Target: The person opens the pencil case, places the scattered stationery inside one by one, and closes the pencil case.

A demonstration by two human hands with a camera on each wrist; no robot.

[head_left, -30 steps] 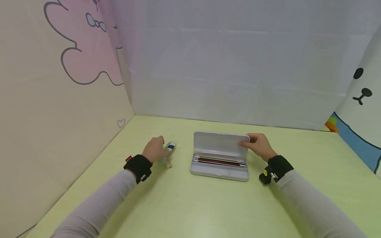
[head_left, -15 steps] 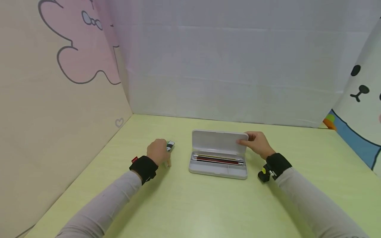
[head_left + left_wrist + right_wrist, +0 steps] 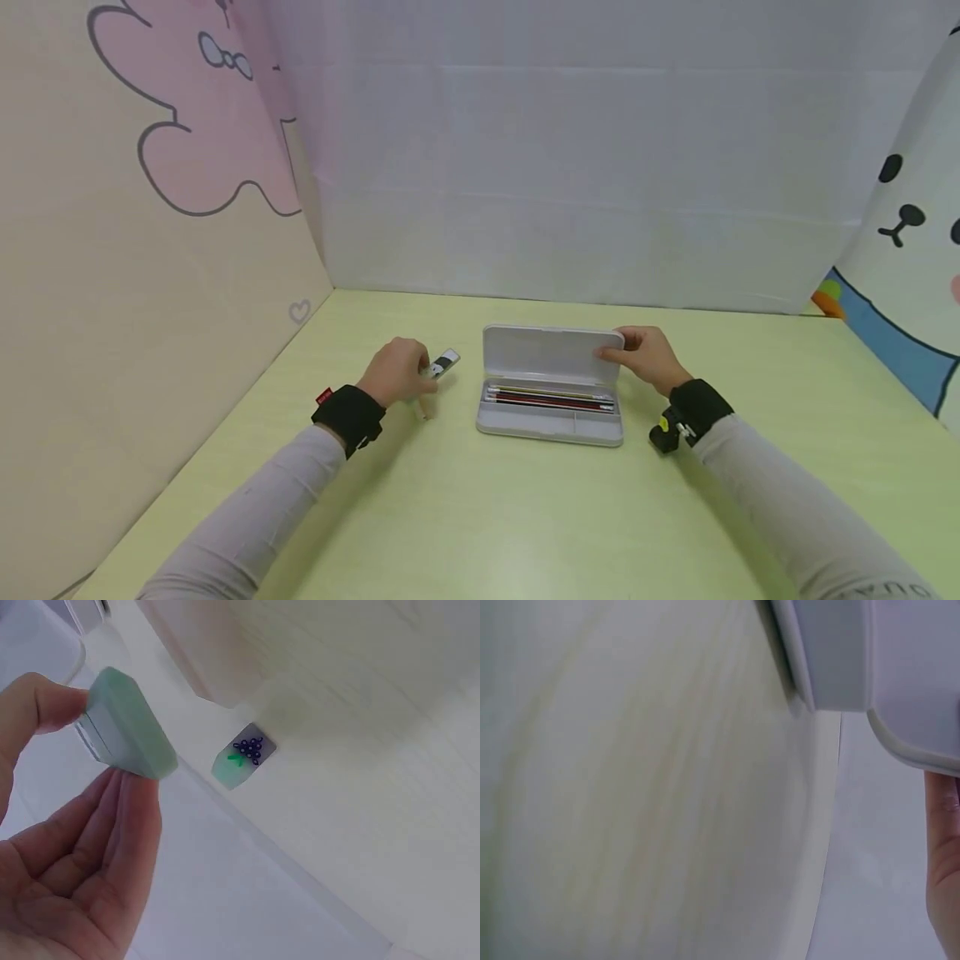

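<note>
My left hand pinches a mint-green eraser between thumb and fingertips. In the head view the eraser's black-and-white end sticks out to the right of the hand. Below it, in the left wrist view, a small green-and-grey piece with a grape picture lies on the table. My right hand grips the right end of the raised lid of a pale grey pencil case, thumb on the inner face. Several pencils lie side by side in the case's rear compartment.
A beige piece lies on the table just below the left hand, partly hidden. The light yellow-green table meets a white curtain-like backdrop behind and a printed wall at left.
My left hand has closed on the eraser and raised it slightly, its black-and-white end swinging to the right. My right hand keeps holding the lid; the pencil case stays in place.
</note>
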